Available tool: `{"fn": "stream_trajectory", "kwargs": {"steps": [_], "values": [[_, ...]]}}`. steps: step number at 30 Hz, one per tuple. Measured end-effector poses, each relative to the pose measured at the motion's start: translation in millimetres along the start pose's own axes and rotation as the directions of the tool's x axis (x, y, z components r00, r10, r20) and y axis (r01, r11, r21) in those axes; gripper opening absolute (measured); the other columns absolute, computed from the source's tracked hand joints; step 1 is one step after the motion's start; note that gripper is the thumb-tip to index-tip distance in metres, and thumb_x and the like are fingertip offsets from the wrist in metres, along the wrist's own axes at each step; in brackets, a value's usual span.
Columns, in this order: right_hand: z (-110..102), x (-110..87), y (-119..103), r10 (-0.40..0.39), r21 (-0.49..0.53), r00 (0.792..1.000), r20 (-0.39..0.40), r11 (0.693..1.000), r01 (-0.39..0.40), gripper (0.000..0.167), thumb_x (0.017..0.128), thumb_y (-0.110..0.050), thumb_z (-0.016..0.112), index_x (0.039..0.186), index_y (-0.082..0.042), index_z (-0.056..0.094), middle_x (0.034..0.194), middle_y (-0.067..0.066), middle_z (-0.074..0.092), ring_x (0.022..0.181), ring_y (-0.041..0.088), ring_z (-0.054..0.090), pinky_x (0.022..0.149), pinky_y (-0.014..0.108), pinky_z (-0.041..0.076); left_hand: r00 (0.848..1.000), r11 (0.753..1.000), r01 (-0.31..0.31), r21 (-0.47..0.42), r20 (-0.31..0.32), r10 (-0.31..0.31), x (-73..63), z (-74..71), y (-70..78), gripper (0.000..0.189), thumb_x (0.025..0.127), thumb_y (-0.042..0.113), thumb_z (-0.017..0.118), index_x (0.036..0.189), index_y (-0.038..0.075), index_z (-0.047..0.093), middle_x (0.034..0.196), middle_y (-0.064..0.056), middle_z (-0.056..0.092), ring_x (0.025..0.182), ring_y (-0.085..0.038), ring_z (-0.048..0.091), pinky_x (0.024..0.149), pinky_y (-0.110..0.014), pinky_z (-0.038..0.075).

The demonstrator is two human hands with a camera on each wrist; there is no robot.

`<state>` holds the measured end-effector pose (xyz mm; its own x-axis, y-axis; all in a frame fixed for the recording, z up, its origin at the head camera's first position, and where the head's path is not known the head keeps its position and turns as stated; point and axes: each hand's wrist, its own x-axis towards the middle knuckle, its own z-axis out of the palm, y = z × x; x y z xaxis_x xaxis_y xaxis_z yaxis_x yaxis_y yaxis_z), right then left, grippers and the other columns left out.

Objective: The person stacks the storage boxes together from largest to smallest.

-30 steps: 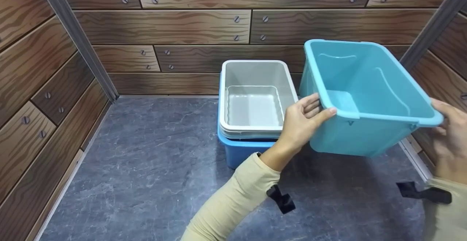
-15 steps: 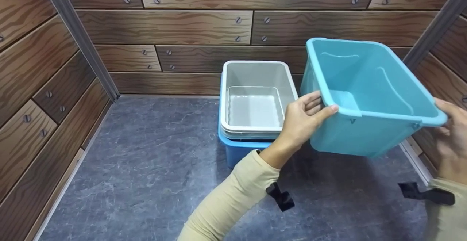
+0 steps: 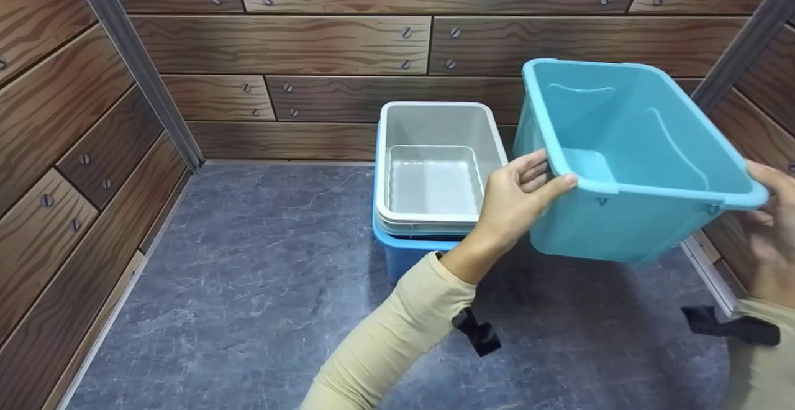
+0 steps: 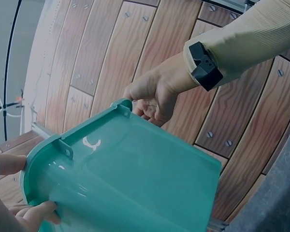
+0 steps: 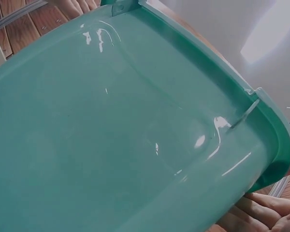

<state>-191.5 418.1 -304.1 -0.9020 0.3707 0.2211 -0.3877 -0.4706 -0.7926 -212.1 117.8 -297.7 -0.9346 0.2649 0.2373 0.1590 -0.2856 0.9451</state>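
An empty turquoise plastic bin (image 3: 615, 227) is held tilted over the right side of the floor, its open top turned toward the head camera. My left hand (image 3: 510, 204) grips the near-left corner of its rim, thumb on top and fingers below. At the near-right corner my right hand (image 3: 773, 227) holds the rim, partly cut off by the frame edge. In the left wrist view the bin's outer wall (image 4: 145, 159) shows between both hands. The same wall (image 5: 111, 121) fills most of the right wrist view, with right-hand fingers (image 5: 261, 212) beneath the rim.
Left of the held bin, a grey bin (image 3: 435, 186) sits nested in a blue bin (image 3: 407, 261) on the dark marbled floor (image 3: 248, 310). Wood-patterned walls (image 3: 341, 43) enclose the back and both sides, with the right wall close to the right hand.
Both hands have carried the turquoise bin slightly up and to the right. The grip stays the same, and the nested grey and blue bins have not moved.
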Motion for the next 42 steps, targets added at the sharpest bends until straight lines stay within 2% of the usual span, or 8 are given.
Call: {"fn": "stream_trajectory", "kwargs": {"steps": [3,5,10,14,20,29,38,42], "values": [[1,-0.1,1,-0.015,0.011,1.000,0.024,1.000,0.015,0.040,0.098,0.005,0.039,0.080,0.006,0.074,0.059,0.011,0.071,0.045,0.011,0.065,0.033,0.011,0.036,1.000,1.000,-0.001,0.004,-0.002,0.001,0.9,0.4,1.1,0.054,0.085,0.003,0.069,0.133,-0.011,0.050,0.133,-0.026,0.058,0.121,-0.027,0.062,0.096,-0.023,0.055],[1,-1.2,1,-0.024,0.013,0.999,0.029,1.000,0.024,0.039,0.098,0.005,0.039,0.082,0.006,0.074,0.060,0.011,0.071,0.047,0.011,0.065,0.033,0.012,0.037,1.000,1.000,0.001,0.000,-0.003,-0.001,1.5,0.5,2.0,0.053,0.084,0.003,0.070,0.132,-0.011,0.051,0.133,-0.026,0.059,0.120,-0.027,0.063,0.096,-0.023,0.055],[3,-3.9,0,-0.046,-0.046,0.999,0.003,0.998,0.046,0.033,0.097,0.003,0.045,0.084,0.003,0.075,0.063,0.008,0.072,0.054,0.013,0.066,0.050,0.019,0.050,1.000,1.000,0.002,-0.003,0.000,-0.002,2.3,-0.8,4.3,0.052,0.085,0.004,0.070,0.132,-0.009,0.052,0.133,-0.024,0.059,0.120,-0.026,0.063,0.096,-0.022,0.055],[3,-2.4,-3,-0.011,-0.020,1.000,-0.014,1.000,0.010,0.033,0.097,0.002,0.045,0.084,0.003,0.075,0.065,0.008,0.072,0.057,0.014,0.067,0.055,0.022,0.051,1.000,1.000,0.006,0.001,-0.001,-0.006,2.7,-1.5,5.9,0.052,0.085,0.004,0.070,0.132,-0.009,0.052,0.133,-0.023,0.059,0.120,-0.026,0.063,0.096,-0.022,0.055],[5,3.7,-7,0.063,0.087,0.998,-0.029,0.994,-0.061,0.036,0.097,0.004,0.042,0.079,0.006,0.073,0.066,0.012,0.072,0.056,0.017,0.068,0.049,0.022,0.054,1.000,1.000,-0.002,-0.010,-0.003,0.002,3.7,-2.1,7.0,0.052,0.085,0.003,0.069,0.131,-0.010,0.052,0.131,-0.025,0.060,0.119,-0.027,0.064,0.095,-0.022,0.055],[6,4.2,-6,0.043,0.053,0.997,-0.061,0.998,-0.039,0.033,0.095,0.004,0.045,0.079,0.005,0.074,0.067,0.011,0.073,0.056,0.017,0.068,0.051,0.024,0.053,1.000,1.000,-0.010,0.001,0.001,0.010,3.5,-3.3,9.6,0.052,0.085,0.004,0.069,0.132,-0.009,0.052,0.132,-0.025,0.060,0.119,-0.026,0.064,0.095,-0.022,0.056],[8,4.8,-9,0.074,0.105,0.997,-0.019,0.992,-0.072,0.034,0.096,0.004,0.043,0.081,0.007,0.073,0.068,0.014,0.073,0.059,0.019,0.068,0.052,0.025,0.054,1.000,1.000,-0.014,-0.008,0.000,0.014,2.3,-5.3,13.5,0.050,0.085,0.004,0.070,0.131,-0.008,0.053,0.130,-0.024,0.061,0.118,-0.025,0.064,0.093,-0.022,0.056],[10,6.1,-11,0.028,0.076,0.999,-0.018,0.997,-0.027,0.037,0.097,0.006,0.041,0.081,0.007,0.074,0.065,0.012,0.072,0.053,0.015,0.067,0.043,0.017,0.047,1.000,1.000,-0.010,-0.021,0.006,0.010,3.0,-4.6,14.4,0.050,0.085,0.004,0.070,0.131,-0.008,0.053,0.131,-0.024,0.061,0.118,-0.026,0.064,0.093,-0.023,0.056]]}}
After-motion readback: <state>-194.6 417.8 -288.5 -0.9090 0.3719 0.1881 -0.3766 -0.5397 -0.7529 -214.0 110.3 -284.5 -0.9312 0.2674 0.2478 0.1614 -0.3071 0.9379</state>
